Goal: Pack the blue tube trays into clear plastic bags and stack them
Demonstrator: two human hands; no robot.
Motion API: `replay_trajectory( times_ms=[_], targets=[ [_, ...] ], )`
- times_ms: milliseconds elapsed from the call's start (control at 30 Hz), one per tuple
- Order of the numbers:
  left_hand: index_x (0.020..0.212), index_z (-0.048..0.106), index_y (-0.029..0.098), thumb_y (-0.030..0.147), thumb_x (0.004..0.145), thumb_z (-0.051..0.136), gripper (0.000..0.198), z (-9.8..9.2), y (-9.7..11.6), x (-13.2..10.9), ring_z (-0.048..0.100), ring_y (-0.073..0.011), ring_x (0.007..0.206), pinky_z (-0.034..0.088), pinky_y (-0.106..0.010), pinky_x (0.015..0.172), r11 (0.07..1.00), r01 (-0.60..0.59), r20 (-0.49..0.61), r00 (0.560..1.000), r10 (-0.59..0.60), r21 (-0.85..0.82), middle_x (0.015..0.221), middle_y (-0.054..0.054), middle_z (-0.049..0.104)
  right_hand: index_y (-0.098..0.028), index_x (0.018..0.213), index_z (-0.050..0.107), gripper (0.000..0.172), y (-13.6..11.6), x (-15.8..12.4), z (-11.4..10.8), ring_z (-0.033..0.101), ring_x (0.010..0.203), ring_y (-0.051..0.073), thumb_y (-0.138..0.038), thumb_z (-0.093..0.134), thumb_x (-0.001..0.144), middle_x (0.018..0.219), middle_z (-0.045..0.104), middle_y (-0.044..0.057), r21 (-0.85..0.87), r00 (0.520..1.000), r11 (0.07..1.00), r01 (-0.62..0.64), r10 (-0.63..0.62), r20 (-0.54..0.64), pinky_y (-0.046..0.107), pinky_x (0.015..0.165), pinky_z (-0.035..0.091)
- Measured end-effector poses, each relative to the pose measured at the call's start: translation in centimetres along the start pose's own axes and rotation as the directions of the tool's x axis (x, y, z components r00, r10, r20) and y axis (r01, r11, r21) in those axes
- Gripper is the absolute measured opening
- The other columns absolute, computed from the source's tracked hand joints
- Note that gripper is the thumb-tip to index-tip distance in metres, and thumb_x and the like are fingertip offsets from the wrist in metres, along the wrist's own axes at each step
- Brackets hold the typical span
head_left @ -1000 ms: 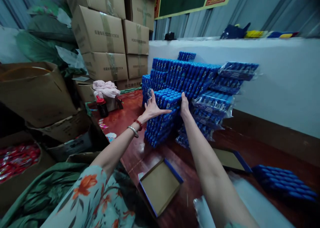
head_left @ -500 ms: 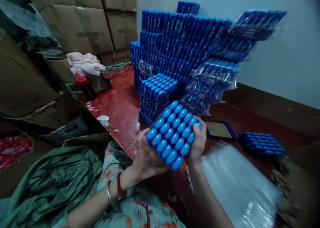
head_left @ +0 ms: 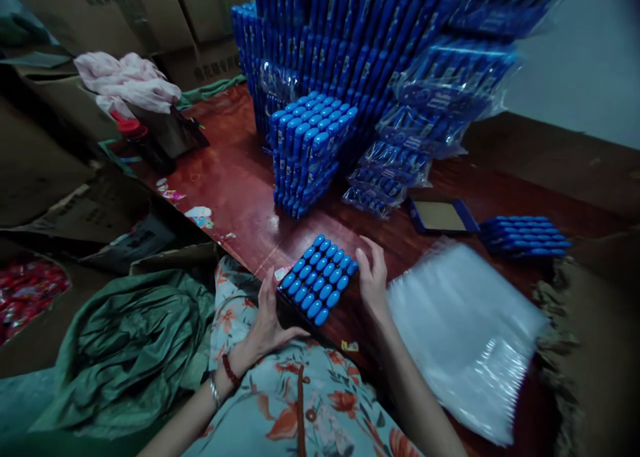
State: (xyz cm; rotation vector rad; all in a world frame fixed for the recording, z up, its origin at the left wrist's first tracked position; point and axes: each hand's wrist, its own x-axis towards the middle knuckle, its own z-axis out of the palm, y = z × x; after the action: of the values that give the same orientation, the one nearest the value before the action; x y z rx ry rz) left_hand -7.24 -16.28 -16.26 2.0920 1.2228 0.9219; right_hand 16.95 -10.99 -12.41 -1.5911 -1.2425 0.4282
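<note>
A square pack of blue, oval-topped pieces (head_left: 320, 280) in tight rows rests on the red table near its front edge. My left hand (head_left: 269, 320) is at its left front corner, thumb and fingers spread apart; whether it touches the pack's side is unclear. On the other side, my right hand (head_left: 373, 277) is held close to the right corner, open with fingers slightly bent. Just behind stands a taller stack of the same blue packs (head_left: 310, 150). To the right of my right hand lies a pile of clear plastic bags (head_left: 460, 330).
A high wall of blue packs (head_left: 345, 63) fills the back, with bagged packs (head_left: 400, 150) at its right. A shallow open box (head_left: 443, 215) and another blue pack (head_left: 525, 237) lie at the right. A red-capped bottle (head_left: 140, 143), cartons (head_left: 115, 17) and green cloth (head_left: 135, 350) are leftward.
The blue pack has come down from the air onto the table, nearer my body. Both hands have loosened from it and spread. The view has tilted downward.
</note>
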Motion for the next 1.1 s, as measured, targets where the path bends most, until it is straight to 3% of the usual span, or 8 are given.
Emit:
replay_trajectory(
  times_ms=[167,300,467,633,767,867,933,1100],
  targets=[
    [0.142,-0.025,0.032,0.063,0.051,0.077,0.140,1.2,-0.9,1.4,0.007,-0.0466,0.140,0.024,-0.067,0.106,0.983,-0.148,0.069,0.988,0.142,0.106,0.153,-0.021,-0.012,-0.019,0.112,0.064,0.048,-0.1,1.2,1.5,0.059,0.108,0.027,-0.052,0.039,0.089,0.113,0.066,0.011,-0.136,0.940,0.991,0.002,0.045,0.339,0.046,0.095,0.042],
    [0.142,-0.023,0.035,0.062,0.046,0.080,0.144,1.9,-1.5,1.7,0.005,-0.0482,0.140,0.024,-0.068,0.104,0.977,-0.169,0.065,0.985,0.162,0.132,0.153,-0.021,-0.015,-0.017,0.110,0.066,0.047,0.4,1.0,2.6,0.063,0.101,0.027,-0.050,0.037,0.092,0.107,0.069,0.009,-0.155,0.917,0.988,0.015,0.048,0.396,0.044,0.091,0.045],
    [0.146,-0.014,0.032,0.061,0.057,0.074,0.129,2.3,-0.5,0.6,0.019,-0.0421,0.138,0.033,-0.059,0.103,0.986,-0.128,0.020,0.992,0.126,0.107,0.153,-0.021,0.007,-0.020,0.120,0.058,0.043,0.4,0.1,0.4,0.057,0.113,0.017,-0.047,0.034,0.095,0.123,0.062,0.005,-0.114,0.970,0.993,0.023,0.005,0.243,0.034,0.097,0.043],
    [0.148,-0.006,0.029,0.045,0.088,0.051,0.084,0.9,1.2,0.1,0.043,-0.0317,0.126,0.038,-0.051,0.100,0.995,-0.043,-0.002,0.999,0.043,0.091,0.142,-0.016,0.040,-0.017,0.106,0.064,0.042,3.8,-3.2,-8.8,0.055,0.100,0.024,-0.052,0.048,0.087,0.103,0.065,0.011,-0.301,1.000,0.954,-0.003,-0.004,-0.021,0.042,0.093,0.041],
    [0.148,0.009,0.030,0.036,0.095,0.037,0.060,-0.7,3.4,4.9,0.037,-0.0255,0.134,0.033,-0.045,0.107,0.992,-0.022,-0.062,0.998,0.029,0.124,0.146,-0.011,0.037,-0.016,0.101,0.064,0.058,8.0,-6.0,-14.5,0.053,0.087,0.026,-0.066,0.058,0.071,0.093,0.062,0.012,-0.562,0.994,0.827,0.010,0.052,0.094,0.044,0.081,0.043],
    [0.147,0.019,0.020,0.046,0.094,0.035,0.061,0.2,5.1,9.8,0.015,-0.0297,0.143,0.020,-0.052,0.113,0.951,-0.127,0.139,0.986,0.091,0.282,0.155,-0.014,0.021,-0.018,0.079,0.065,0.046,9.5,-7.3,-14.7,0.052,0.079,0.024,-0.063,0.053,0.075,0.080,0.062,0.009,-0.534,0.993,0.843,-0.060,0.107,0.057,0.040,0.075,0.042],
    [0.145,0.027,0.017,0.054,0.092,0.034,0.066,1.5,5.8,11.9,0.013,-0.0330,0.143,0.015,-0.059,0.112,0.904,-0.177,0.284,0.957,0.066,0.389,0.153,-0.016,0.024,-0.019,0.068,0.062,0.040,9.8,-7.5,-14.0,0.052,0.075,0.022,-0.056,0.050,0.078,0.072,0.061,0.006,-0.427,0.991,0.895,-0.128,0.134,-0.016,0.038,0.075,0.041],
    [0.143,0.031,0.015,0.061,0.089,0.034,0.071,3.5,5.0,12.7,0.015,-0.0338,0.143,0.020,-0.059,0.111,0.870,-0.229,0.411,0.911,0.032,0.437,0.152,-0.017,0.027,-0.018,0.069,0.062,0.035,9.3,-6.4,-14.6,0.053,0.066,0.018,-0.048,0.048,0.079,0.067,0.060,0.003,-0.246,0.957,0.928,-0.280,0.250,-0.144,0.031,0.063,0.042]
  ],
)
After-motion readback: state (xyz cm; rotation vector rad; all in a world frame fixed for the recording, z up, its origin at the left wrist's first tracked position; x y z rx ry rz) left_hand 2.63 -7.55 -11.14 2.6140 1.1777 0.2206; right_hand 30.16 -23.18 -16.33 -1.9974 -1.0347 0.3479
